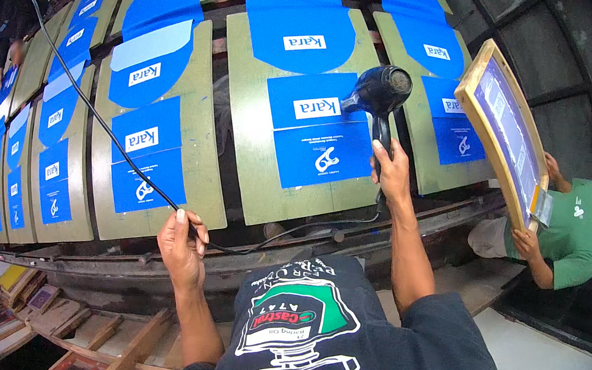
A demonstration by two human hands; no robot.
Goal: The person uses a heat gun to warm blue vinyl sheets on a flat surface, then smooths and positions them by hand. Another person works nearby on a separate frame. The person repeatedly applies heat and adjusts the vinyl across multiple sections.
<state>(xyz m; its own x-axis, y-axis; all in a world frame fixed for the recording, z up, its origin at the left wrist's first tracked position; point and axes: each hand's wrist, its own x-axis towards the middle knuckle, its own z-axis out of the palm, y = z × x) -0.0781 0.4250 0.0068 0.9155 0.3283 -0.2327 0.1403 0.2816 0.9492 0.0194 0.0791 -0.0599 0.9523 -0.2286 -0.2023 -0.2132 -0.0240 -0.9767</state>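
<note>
My right hand (393, 171) is wrapped round the handle of a black hair dryer (380, 92). Its nozzle points left, over a blue fabric panel (276, 150) with white prints that lies flat on a greenish board (234, 184). At lower left my left hand (183, 243) pinches a black power cord (115, 138), which stretches up to the far left. Another stretch of cord runs from the dryer's handle back toward my left hand. Close to the left hand lies a second printed blue panel (148, 178) on its own board.
Several boards with blue printed fabric stand in rows on a dark rack (93, 284). At the right, a person in a green shirt (578, 232) holds a wood-framed printing screen (541, 191). Wooden beams (138, 341) and stacked frames (19, 284) lie below the rack at lower left.
</note>
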